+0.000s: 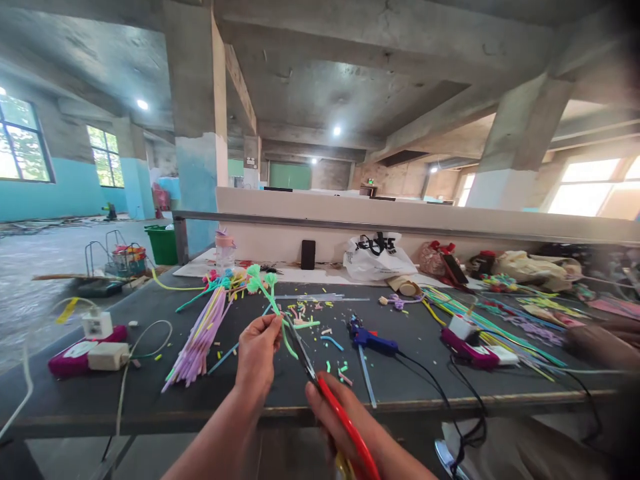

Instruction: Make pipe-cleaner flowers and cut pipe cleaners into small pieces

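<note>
My left grip (259, 353) pinches a green flower (272, 298); my right grip (343, 417) holds red-handled scissors (336, 400), blades at its stem. On the counter (150, 393), purple stems (201, 333) lie left, a blue glue gun (375, 342) right, a white bag (370, 263) far.

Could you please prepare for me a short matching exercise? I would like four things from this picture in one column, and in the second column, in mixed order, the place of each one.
Things
1. scissors
2. phone
3. glue gun
4. light-green flower piece

Places
A. lying on the dark table
B. held in the left hand
C. gripped in the right hand
D. standing upright by the pale partition

Right pairs: 1-C, 2-D, 3-A, 4-B
</note>
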Tool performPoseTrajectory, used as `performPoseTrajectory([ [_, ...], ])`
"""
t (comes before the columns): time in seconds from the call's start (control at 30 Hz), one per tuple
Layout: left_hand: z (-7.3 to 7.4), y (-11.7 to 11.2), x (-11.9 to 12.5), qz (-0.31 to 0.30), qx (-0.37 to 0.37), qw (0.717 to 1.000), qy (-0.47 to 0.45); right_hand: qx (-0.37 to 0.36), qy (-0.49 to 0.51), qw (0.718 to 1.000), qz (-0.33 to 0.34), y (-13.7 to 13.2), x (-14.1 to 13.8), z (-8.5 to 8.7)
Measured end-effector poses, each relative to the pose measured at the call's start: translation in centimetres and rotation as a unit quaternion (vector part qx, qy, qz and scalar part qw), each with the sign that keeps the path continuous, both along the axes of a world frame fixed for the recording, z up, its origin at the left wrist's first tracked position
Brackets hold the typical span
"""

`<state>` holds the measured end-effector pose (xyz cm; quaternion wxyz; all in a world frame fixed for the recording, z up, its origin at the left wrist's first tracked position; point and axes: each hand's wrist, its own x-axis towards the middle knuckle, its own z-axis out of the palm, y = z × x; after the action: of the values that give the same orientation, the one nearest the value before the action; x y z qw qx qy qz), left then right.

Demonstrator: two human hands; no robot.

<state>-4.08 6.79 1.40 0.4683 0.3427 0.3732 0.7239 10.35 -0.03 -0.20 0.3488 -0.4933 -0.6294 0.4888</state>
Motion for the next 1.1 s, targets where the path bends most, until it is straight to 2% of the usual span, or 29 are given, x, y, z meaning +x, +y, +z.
performPoseTrajectory([
  [0.2, -0.5, 0.0, 0.4, -0.009, -0.013, 1.000, 0.002, -0.023, 0.012, 1.000, 0.001, -0.3, -0.7, -0.1],
  [0.33, -0.8, 0.1, 0.6, -0.011, -0.015, 1.000, 0.007, 0.000, 0.030, 0.999, -0.017, -0.3, -0.8, -0.5],
  [0.5, -1.3, 0.8, 0.6, -0.010, -0.024, 1.000, 0.016, -0.096, 0.082, 0.992, -0.008, 0.0, -0.9, -1.0],
  [0.7, -0.9, 1.8, 0.3, -0.016, -0.029, 0.999, -0.001, -0.156, 0.099, 0.983, -0.004, 1.0, -0.8, -0.7],
  [0.8, -0.2, 1.7, -0.5, -0.043, -0.035, 0.998, -0.004, -0.154, 0.008, 0.988, -0.014, 2.8, -0.3, 0.6],
  [0.87, 0.4, 1.4, -1.2, -0.080, -0.041, 0.996, 0.002, -0.120, -0.110, 0.986, -0.035, 4.7, 0.2, 1.9],
  [1.0, 1.4, 0.1, -2.2, -0.155, -0.052, 0.986, 0.026, -0.078, -0.195, 0.975, -0.075, 9.5, 0.8, 4.1],
  [1.1, 1.6, -1.0, -2.2, -0.185, -0.061, 0.980, 0.045, -0.042, -0.251, 0.962, -0.099, 12.3, 0.7, 4.8],
])
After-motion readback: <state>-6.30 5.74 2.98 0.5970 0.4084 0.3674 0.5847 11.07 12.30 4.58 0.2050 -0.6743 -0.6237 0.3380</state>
